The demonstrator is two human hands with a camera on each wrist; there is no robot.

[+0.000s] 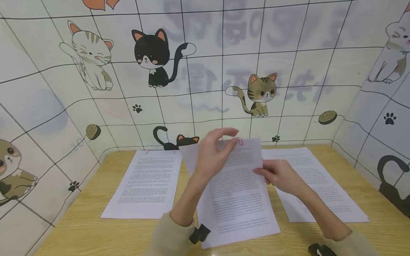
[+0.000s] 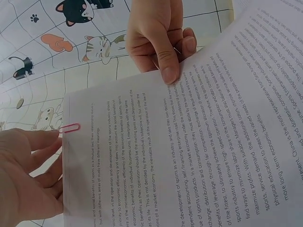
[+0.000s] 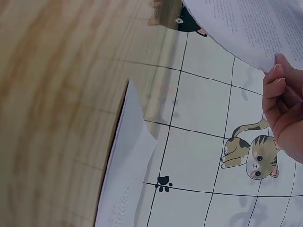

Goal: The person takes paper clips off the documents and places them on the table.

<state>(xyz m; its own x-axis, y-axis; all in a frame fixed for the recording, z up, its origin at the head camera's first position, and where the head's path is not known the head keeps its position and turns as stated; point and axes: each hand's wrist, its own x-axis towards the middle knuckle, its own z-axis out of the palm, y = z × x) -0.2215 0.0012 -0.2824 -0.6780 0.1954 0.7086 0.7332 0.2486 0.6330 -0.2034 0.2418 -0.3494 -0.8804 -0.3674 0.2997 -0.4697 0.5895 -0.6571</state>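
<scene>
A few printed sheets [image 1: 238,199] are held up above the table, one fanned out behind at the left. My right hand [image 1: 282,176] pinches their right edge, thumb in front; it also shows in the right wrist view [image 3: 286,111]. At the top edge sits a pink paper clip [image 1: 241,141]. My left hand [image 1: 213,153] is curled there, with a fingertip [image 2: 54,135] at the clip's outer end and the index finger arched above the thumb. Its other fingers are partly hidden behind the paper.
To the left on the wooden table [image 1: 83,224] lies a printed stack [image 1: 144,185] with two pink clips at its top edge. Another printed stack [image 1: 333,199] lies to the right. A cat-patterned cloth wall [image 1: 205,71] encloses the back and sides.
</scene>
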